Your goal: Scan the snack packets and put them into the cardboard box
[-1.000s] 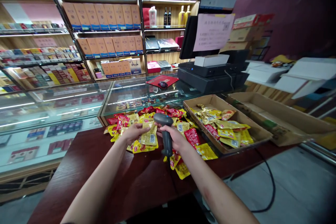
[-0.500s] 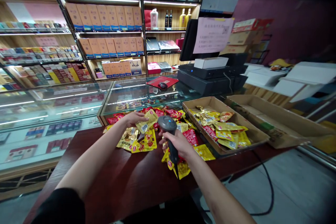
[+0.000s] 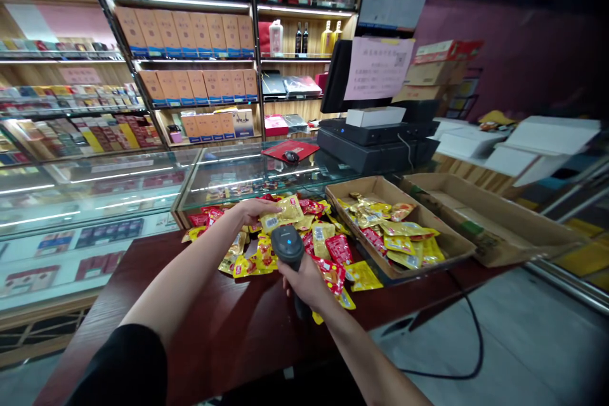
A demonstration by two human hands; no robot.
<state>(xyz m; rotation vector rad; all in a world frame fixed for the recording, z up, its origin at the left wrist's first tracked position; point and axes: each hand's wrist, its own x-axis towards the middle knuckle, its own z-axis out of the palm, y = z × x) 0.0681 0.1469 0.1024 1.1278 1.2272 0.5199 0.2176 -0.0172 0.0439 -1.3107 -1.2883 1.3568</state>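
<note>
Gold foil snack pouch (image 3: 290, 208), pinched at one edge in left hand (image 3: 255, 209): hold flat, squarely before dark-grey plastic pistol-shaped scanner (image 3: 287, 245), wrapped in right hand's (image 3: 305, 281) curled fingers.

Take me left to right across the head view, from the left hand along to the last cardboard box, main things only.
Left hand → handheld scanner → open cardboard box holding packets → second open cardboard box.
</note>
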